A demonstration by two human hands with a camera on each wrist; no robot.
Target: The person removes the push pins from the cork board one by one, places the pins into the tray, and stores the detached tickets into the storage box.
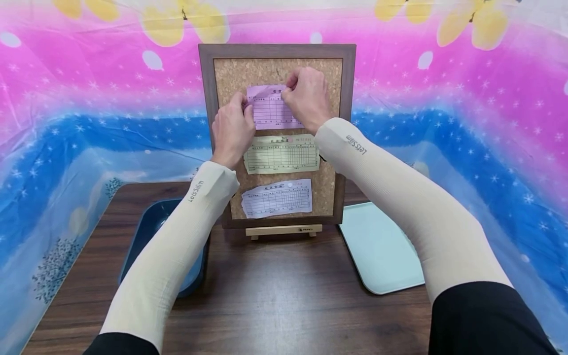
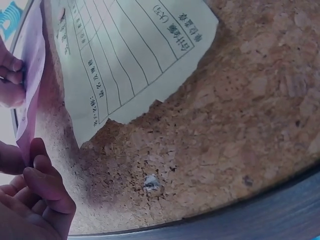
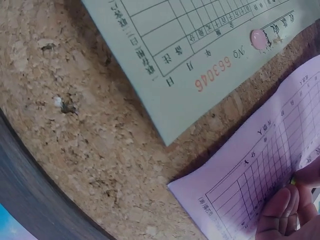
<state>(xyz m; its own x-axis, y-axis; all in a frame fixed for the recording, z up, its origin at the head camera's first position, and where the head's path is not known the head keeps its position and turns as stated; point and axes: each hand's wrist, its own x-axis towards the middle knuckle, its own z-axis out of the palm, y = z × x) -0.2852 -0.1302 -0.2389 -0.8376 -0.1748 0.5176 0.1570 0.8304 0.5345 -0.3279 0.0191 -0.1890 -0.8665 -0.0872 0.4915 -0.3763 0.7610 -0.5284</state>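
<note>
A pink paper slip (image 1: 267,112) lies against the upper part of a framed cork board (image 1: 232,73). My left hand (image 1: 232,129) pinches the slip's left edge between thumb and fingertips, and in the left wrist view the paper stands off the cork there. At the slip's upper right, my right hand (image 1: 309,97) pinches a small yellow-green thumbtack (image 3: 293,181) against the paper. Below hangs a pale yellow slip (image 1: 280,157) with a torn left edge, held by a pink thumbtack (image 3: 258,38). Lowest on the cork is a whitish slip (image 1: 276,201), slightly tilted.
The board leans on a small wooden easel (image 1: 284,230) on a dark wood table (image 1: 284,296). A blue bin (image 1: 148,217) stands left, partly behind my left sleeve. At right lies a pale mint tray (image 1: 381,251). A patterned cloth (image 1: 111,74) hangs behind.
</note>
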